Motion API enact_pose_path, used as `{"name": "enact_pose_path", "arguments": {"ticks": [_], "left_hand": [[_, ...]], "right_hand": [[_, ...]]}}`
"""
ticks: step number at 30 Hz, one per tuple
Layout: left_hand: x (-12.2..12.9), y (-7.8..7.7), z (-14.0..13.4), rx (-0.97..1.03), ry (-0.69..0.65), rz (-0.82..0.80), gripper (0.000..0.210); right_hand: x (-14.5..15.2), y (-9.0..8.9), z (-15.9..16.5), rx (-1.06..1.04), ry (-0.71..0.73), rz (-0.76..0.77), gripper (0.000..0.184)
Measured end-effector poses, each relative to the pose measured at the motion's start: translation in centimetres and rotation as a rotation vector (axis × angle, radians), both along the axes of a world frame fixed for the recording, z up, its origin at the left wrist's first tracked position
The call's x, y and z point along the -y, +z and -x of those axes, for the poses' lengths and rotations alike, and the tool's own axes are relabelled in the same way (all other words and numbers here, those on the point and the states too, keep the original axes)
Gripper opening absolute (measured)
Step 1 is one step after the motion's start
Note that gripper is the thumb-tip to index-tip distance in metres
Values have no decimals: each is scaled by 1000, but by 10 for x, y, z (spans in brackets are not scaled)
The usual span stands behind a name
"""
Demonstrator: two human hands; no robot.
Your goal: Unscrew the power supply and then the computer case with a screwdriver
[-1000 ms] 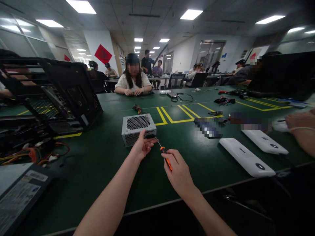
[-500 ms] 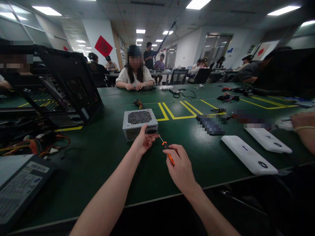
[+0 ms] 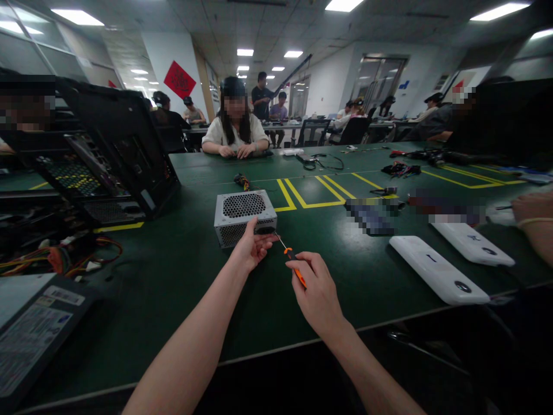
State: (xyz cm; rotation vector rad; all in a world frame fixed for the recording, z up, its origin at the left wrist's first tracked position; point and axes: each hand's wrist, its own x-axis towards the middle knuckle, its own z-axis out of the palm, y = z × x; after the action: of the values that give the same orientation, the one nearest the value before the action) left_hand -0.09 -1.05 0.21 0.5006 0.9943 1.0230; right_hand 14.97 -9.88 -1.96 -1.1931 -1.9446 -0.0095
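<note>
A grey metal computer power supply (image 3: 244,205) lies on the green table, its honeycomb vent facing up and its bundled wires (image 3: 242,181) behind it. My left hand (image 3: 256,246) grips its near side, thumb against the front face by the dark socket and fingers curled in front of the lower right corner. In my right hand (image 3: 314,282) is a screwdriver (image 3: 296,268) with an orange and black handle. Its thin shaft slants up to the left, and the tip is close to the left fingertips at that corner. Whether the tip touches a screw I cannot tell.
An open black computer case (image 3: 129,144) stands at the left, with loose cables (image 3: 60,256) and another power supply (image 3: 38,328) nearer me. Two white devices (image 3: 436,271) lie at the right beside another person's hand (image 3: 533,219). A person in white (image 3: 235,124) sits opposite.
</note>
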Motion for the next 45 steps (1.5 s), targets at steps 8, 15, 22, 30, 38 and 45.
{"name": "enact_pose_path", "arguments": {"ticks": [8,15,22,30,38,45], "left_hand": [[0,1,0,-4,-11,6,61],[1,3,-1,-9,6,11,61],[0,0,0,4,14,17,60],[-1,0,0,-8,13,15,60],[-2,-4,1,23,1,-1,58],[-2,-4,1,16,23,12,58]], "right_hand": [[2,0,2,3,12,31,24],[0,1,-1,109,56,-48,23],[2,-1,-4,61,-18,-63,19],[1,2,0,-84,-84,145,19],[3,3,-1,109,36,-94,24],[1,2,0,9,-51,-60,29]]}}
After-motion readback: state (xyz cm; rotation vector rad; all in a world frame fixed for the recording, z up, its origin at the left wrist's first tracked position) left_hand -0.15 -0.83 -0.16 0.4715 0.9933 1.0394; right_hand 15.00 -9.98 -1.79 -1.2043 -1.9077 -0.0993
